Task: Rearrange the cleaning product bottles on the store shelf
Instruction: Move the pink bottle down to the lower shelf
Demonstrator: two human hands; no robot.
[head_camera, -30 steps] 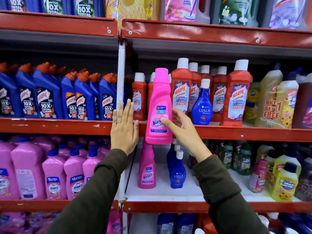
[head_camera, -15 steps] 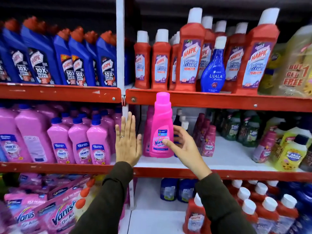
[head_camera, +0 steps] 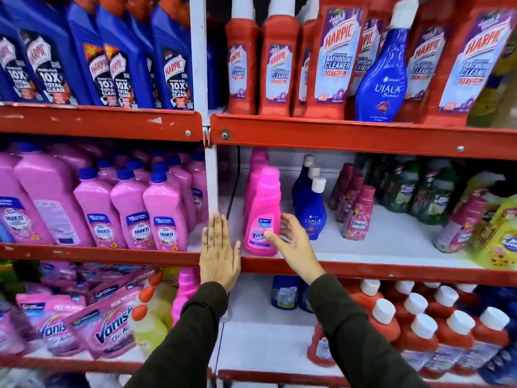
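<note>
The right hand (head_camera: 299, 247) is loosely grasping the tall pink plastic bottle (head_camera: 263, 214) behind the red metal shelf lip (head_camera: 363, 271), risking tipping it forward. The left hand (head_camera: 219, 256) is lying flat, released.

Right bay of the middle shelf (head_camera: 391, 263): the widest bare floor is the front strip right of the Ujala bottles (head_camera: 309, 208), ahead of the Comfort bottles (head_camera: 356, 217). A blurred pink bottle (head_camera: 458, 228) bounds it far right. There's a narrow lane between the white post (head_camera: 211, 180) and the Vanish bottle (head_camera: 264, 217), with the left hand (head_camera: 219, 253) flat at its mouth. The right hand (head_camera: 293, 242) fills the Vanish–Ujala gap. The red beam (head_camera: 335, 135) caps headroom, and a second pink bottle (head_camera: 256, 175) blocks the space behind.
</note>
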